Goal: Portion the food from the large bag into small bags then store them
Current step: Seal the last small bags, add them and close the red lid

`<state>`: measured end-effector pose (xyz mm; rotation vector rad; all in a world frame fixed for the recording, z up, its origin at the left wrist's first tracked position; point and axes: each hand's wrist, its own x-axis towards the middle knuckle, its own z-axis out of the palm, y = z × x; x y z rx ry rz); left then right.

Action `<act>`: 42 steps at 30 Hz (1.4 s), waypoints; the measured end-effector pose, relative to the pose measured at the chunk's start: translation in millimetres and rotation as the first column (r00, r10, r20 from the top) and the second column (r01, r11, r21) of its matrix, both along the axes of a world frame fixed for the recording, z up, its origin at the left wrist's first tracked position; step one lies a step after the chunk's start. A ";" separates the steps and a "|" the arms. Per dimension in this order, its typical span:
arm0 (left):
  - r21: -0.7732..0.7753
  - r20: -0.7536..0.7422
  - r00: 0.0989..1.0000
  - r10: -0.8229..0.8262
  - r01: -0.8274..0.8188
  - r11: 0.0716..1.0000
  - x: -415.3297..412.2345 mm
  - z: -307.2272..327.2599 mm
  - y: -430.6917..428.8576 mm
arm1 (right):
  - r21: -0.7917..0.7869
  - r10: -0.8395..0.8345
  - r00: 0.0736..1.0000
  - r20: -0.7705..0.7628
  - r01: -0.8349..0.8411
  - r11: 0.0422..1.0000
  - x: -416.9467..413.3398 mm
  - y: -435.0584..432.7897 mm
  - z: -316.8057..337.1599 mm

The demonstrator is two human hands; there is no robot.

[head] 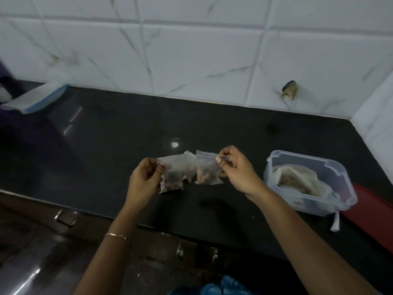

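Note:
My left hand (144, 179) pinches the top edge of small clear bags (176, 171) that hold brownish food pieces. A second small clear bag (207, 171) with similar pieces hangs from my right hand (236, 169), pinched at its top corner. Both hands hover just above the black counter (127, 128), the bags nearly touching each other. To the right stands a clear plastic container (276, 182) with the large crumpled bag (302, 177) of food inside it.
A red lid (374, 218) lies under and right of the container. A white and blue box (36, 96) sits at the back left by the tiled wall (191, 50). Dark drawers with metal handles (66, 217) run below the counter's front edge.

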<state>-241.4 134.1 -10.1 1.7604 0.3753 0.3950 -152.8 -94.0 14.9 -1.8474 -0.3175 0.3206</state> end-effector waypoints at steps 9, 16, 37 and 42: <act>-0.240 0.046 0.945 -0.323 0.324 0.915 64.9 40.0 -122.0 | 0.056 -0.325 0.944 0.050 0.322 0.945 0.7 -143.8 34.1; -0.108 0.002 0.870 -0.493 0.490 0.865 97.7 42.8 -207.1 | -0.084 -0.463 0.882 0.085 0.469 0.879 -4.9 -218.0 28.7; 0.828 -0.320 0.779 -0.539 0.507 0.241 125.5 32.7 -250.4 | -0.711 -0.174 0.958 0.228 0.286 0.643 26.7 -206.4 16.4; 0.695 -0.092 0.862 -0.499 0.414 0.588 122.6 44.6 -194.6 | -0.500 -0.258 0.868 0.425 0.462 0.732 28.9 -183.6 37.1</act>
